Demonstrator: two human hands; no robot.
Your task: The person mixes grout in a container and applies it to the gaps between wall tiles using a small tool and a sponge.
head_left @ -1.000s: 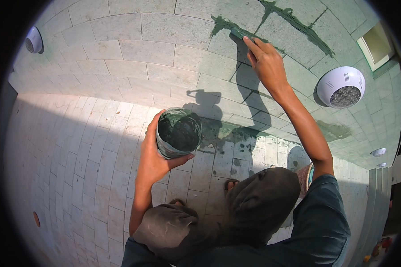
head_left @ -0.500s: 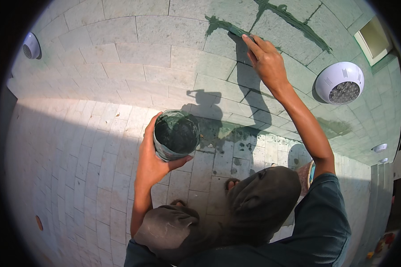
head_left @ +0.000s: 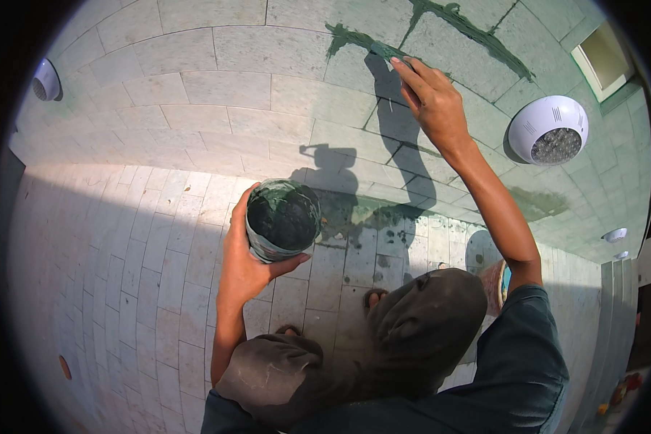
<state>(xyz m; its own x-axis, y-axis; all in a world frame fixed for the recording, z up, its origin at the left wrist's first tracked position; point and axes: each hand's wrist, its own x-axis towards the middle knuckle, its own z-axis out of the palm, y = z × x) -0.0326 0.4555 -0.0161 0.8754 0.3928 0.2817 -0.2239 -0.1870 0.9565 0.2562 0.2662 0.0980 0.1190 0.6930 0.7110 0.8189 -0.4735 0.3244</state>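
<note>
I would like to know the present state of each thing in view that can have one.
Left hand: wrapped around the cup.
Right hand: gripping the small tool.
Cup: open-topped, green paste inside.
Small tool: tip at the green smear.
Wall: smeared green in places.
Wall lamps: mounted; whether lit, unclear.
Floor: part sunlit, part shaded; spotted.
Bucket: partly hidden; fill unclear.

A wall [head_left: 240, 49] of pale rectangular blocks in staggered courses sweeps from ten o'clock through twelve to three, tinged green towards two. White round fittings jut from it at ten [head_left: 45, 72] and two [head_left: 539, 116] o'clock, with smaller ones [head_left: 615, 234] at three. Beyond the bigger fitting at two sits a pale-framed square recess [head_left: 606, 61]. Narrow pale tiles pave the floor [head_left: 134, 271] — shaded at eight o'clock, sunlit nearer the wall, dark-spotted close to the centre. Grey steps [head_left: 609, 318] stand at four.
</note>
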